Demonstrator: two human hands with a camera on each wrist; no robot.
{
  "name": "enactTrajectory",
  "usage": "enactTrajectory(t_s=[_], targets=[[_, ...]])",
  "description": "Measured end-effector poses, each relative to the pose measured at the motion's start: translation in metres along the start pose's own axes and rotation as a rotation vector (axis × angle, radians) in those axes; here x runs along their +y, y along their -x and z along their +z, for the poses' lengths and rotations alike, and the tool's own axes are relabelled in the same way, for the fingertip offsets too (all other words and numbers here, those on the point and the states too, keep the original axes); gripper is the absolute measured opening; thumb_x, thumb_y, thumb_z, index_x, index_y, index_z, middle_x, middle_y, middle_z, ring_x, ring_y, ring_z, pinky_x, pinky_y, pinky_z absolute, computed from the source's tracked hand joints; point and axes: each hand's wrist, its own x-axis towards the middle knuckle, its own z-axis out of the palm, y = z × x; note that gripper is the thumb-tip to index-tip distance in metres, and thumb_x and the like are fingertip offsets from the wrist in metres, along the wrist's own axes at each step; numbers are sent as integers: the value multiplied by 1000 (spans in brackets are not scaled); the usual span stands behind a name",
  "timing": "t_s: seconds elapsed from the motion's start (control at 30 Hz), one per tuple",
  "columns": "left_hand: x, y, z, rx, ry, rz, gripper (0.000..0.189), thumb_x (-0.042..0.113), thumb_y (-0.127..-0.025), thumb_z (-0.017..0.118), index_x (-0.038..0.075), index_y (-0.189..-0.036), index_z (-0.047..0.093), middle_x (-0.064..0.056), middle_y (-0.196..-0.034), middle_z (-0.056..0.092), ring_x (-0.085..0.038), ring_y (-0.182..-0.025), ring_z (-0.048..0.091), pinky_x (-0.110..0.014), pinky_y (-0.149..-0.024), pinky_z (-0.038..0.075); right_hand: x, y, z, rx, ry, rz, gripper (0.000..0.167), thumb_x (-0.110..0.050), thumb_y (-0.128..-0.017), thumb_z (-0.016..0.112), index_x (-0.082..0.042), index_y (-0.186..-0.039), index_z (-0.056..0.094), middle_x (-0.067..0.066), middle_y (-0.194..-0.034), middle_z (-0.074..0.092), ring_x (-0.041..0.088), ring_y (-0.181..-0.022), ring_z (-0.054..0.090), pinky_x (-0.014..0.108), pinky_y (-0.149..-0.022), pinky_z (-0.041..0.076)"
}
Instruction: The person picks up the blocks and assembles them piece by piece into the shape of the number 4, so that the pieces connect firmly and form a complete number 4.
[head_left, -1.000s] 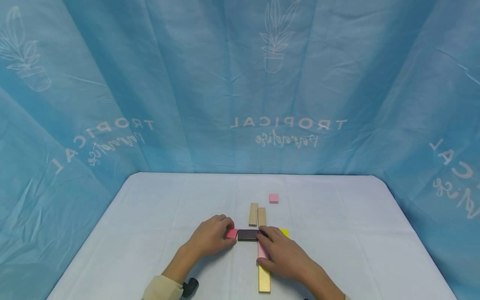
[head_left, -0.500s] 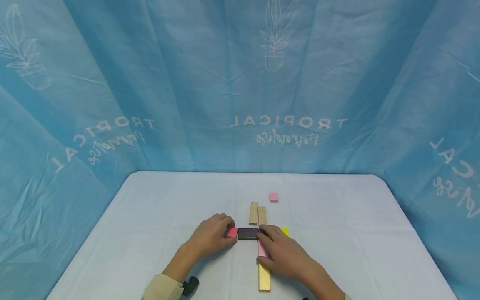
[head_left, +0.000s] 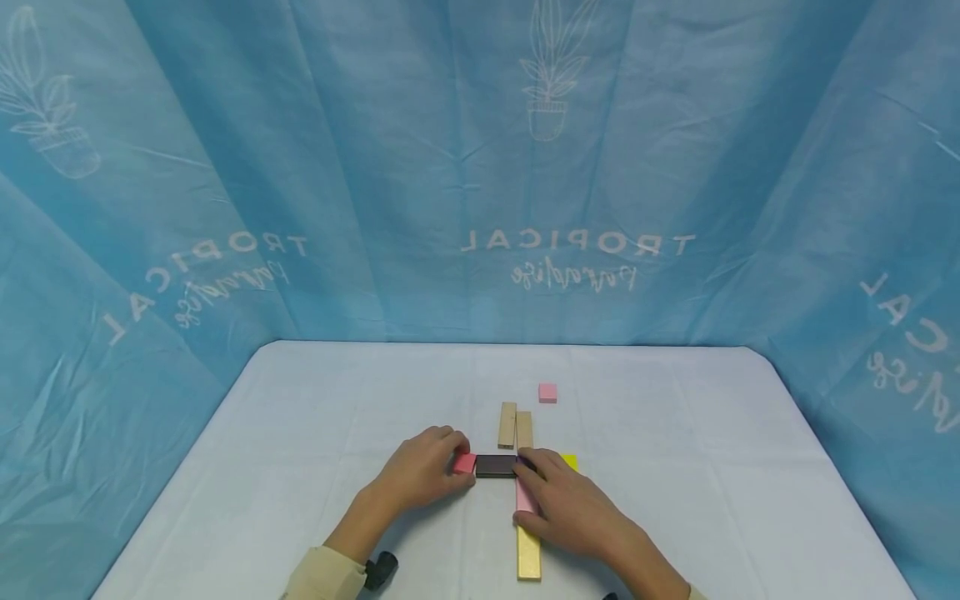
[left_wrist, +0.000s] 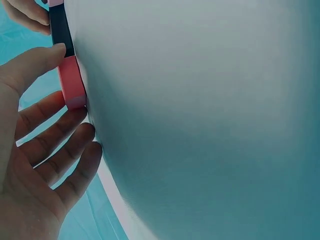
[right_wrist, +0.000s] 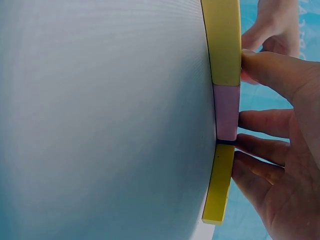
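My left hand (head_left: pixel 422 468) holds a coral-red block (head_left: pixel 464 463) between thumb and fingers at the left end of a row. In the left wrist view the thumb tip lies where this red block (left_wrist: pixel 73 82) meets a black block (left_wrist: pixel 62 30). My right hand (head_left: pixel 573 504) rests over the junction of the blocks, covering the right part of the black block (head_left: pixel 495 467). Its thumb touches near where a pink block (head_left: pixel 526 497) meets a gold block (head_left: pixel 528 557). In the right wrist view its other fingers touch the tops of the pink block and a yellow block (right_wrist: pixel 218 185).
Two plain wooden blocks, one left (head_left: pixel 507 426) and one right (head_left: pixel 524 429), lie beyond the black block. A small pink block (head_left: pixel 547 393) lies farther back. White cloth covers the table (head_left: pixel 337 392), and a blue printed curtain (head_left: pixel 375 208) surrounds its back and sides.
The head view has tilted slightly, so everything sits a little higher in it. Neither the hands nor the blocks have visibly moved on the table.
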Motion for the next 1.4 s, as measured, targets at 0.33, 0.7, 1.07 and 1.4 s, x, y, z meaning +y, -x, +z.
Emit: enactTrajectory(t_s=[0.33, 0.7, 1.07, 1.4], targets=[[6, -17, -6, 53, 34, 2, 36, 46, -93, 58, 16, -113, 65, 3, -106, 63, -13, -98, 60, -36, -84, 51, 1, 0, -1, 11, -9, -15, 69, -58, -88, 58, -14, -141, 49, 4, -150, 35, 22, -136, 31, 44, -103, 37], [10, -54, -20, 45, -28, 79, 33, 36, -90, 62, 16, -116, 64, 2, -111, 62, -16, -105, 59, -36, -87, 49, 2, 0, -1, 15, 5, -25, 70, -59, -88, 57, -14, -141, 50, 4, -150, 35, 22, -136, 31, 44, -103, 38], [17, -65, -18, -29, -2, 40, 43, 41, -86, 66, 18, -122, 62, 0, -122, 58, -18, -114, 55, -40, -94, 46, 2, 0, -2, -12, -3, -5, 70, -59, -88, 57, -15, -142, 48, 3, -151, 33, 21, -136, 31, 43, -103, 38], [19, -72, -13, -109, 11, 40, 53, 46, -82, 71, 19, -126, 59, -1, -132, 53, -21, -120, 50, -42, -97, 43, 3, 0, -1, -12, -5, -11, 71, -60, -89, 56, -16, -143, 47, 3, -151, 32, 21, -138, 29, 44, -104, 36]])
